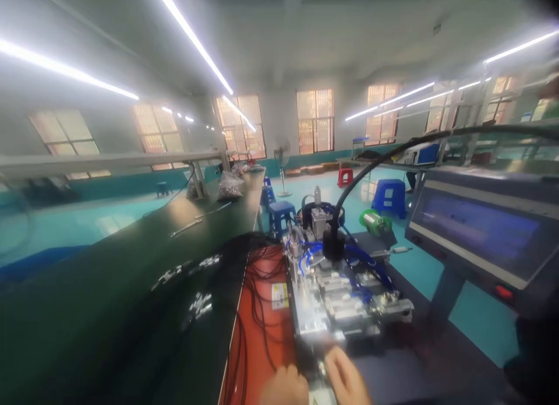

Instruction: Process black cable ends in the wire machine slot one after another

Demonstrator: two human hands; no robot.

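Observation:
At the bottom of the head view my left hand is curled, slightly blurred, and low over the edge of the red surface. Close to its right, my right hand has its thumb and fingers pressed together. Between the two hands is a small pale and metallic spot, too blurred to name; what the fingers hold is hidden. Just beyond them stands a bench machine with metal blocks and blue air tubes. Black cables run over the red surface on the left.
Cable bundles with silvery ends lie on the dark green table. A control screen stands on the right, and a thick black hose arches over the machine. A green spool and blue stools are behind.

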